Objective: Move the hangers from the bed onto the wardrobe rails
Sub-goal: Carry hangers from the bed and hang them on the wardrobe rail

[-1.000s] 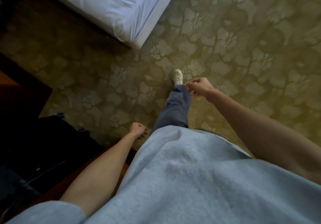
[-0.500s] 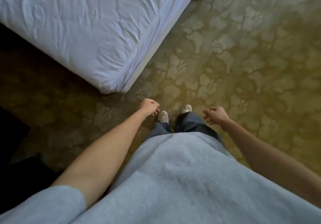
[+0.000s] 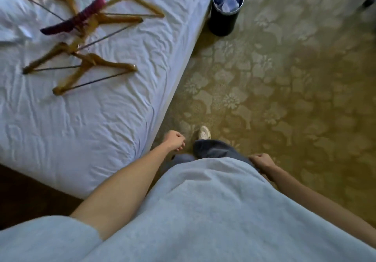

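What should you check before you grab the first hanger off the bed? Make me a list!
1. Hangers on the bed: ok, the wooden hangers lie in a tangled pile.
2. Odd one out: ok, a pink padded hanger lies across the pile.
3. Left hand free: ok, loosely curled, holding nothing.
4. Right hand free: ok, holding nothing, beside the hip.
5. Hangers within reach: not ok, both hands hang by the body, well short of the pile.
6. Floor path: ok, the black wastebasket stands farther along by the bed.
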`<state>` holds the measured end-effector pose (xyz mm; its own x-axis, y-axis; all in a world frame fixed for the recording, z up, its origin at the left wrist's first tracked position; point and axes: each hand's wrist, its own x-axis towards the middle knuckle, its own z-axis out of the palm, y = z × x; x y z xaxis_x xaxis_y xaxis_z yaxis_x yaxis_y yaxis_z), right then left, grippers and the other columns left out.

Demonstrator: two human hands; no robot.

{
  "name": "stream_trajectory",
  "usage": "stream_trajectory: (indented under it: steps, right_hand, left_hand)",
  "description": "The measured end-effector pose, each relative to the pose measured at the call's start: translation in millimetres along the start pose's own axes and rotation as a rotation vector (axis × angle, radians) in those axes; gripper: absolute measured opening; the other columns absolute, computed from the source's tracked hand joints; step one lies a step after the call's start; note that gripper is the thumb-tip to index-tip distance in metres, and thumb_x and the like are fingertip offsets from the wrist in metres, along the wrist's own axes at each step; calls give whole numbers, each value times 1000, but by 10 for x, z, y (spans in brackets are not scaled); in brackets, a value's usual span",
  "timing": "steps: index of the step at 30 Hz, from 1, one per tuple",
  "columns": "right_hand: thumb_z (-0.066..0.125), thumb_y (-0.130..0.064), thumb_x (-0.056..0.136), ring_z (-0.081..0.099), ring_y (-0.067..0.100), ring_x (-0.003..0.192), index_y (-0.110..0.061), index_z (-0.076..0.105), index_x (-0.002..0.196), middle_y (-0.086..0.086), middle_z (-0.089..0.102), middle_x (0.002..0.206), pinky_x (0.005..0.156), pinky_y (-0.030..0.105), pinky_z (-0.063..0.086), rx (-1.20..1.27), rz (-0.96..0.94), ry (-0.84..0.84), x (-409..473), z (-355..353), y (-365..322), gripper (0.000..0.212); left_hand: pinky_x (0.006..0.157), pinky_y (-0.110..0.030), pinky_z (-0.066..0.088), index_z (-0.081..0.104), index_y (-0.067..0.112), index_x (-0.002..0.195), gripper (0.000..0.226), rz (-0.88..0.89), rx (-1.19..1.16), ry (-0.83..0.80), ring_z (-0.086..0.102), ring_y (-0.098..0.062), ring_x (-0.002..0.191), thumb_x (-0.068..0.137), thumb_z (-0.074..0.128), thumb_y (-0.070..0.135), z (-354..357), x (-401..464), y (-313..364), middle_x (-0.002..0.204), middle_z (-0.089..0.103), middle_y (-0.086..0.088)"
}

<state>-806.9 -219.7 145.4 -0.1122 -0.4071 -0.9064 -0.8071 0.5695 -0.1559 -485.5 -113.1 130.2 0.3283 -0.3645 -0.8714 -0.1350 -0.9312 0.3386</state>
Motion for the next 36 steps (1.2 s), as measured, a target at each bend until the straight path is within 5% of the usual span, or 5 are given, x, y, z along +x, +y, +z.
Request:
stream_trajectory:
  steps: [4,15,18,25,36]
  right_hand:
    - [60,-17,96,60,22,63,4,71,106,10,68,77,58,31,51,-1,-124,-41,261,-177,-1357,26]
    - [56,-17,95,63,15,65,-9,73,105,4,71,81,56,24,52,-221,-604,-174,457,-210,-5102,22]
    - [56,-17,95,63,15,64,-6,73,103,5,71,80,54,23,51,-319,-610,-205,640,-169,-5859,22]
    - [56,-16,93,63,16,61,-10,74,99,6,71,80,59,28,55,-545,-527,-197,1169,-489,-6941,20]
    - [59,-12,94,59,19,50,2,73,84,13,68,71,49,24,49,-775,-407,-181,2055,-1182,-8316,21]
  left_hand:
    - [57,-28,51,69,10,65,31,-115,-40,96,59,-20,54,95,59,12,-448,282,226,64,69,-6]
    - [69,-39,60,75,2,74,21,-250,-279,141,66,-24,60,86,63,14,-1574,1310,916,72,74,-13]
    - [53,-27,54,72,5,69,25,-264,-304,135,60,-21,51,90,64,18,-1909,1554,1318,58,67,-6]
    - [59,-29,48,72,2,81,20,-272,-371,160,66,-29,73,87,60,17,-2729,2245,2379,81,70,-17]
    - [56,-23,52,72,7,87,22,-223,-695,241,63,-13,60,96,57,20,-3652,3072,3969,82,74,-7]
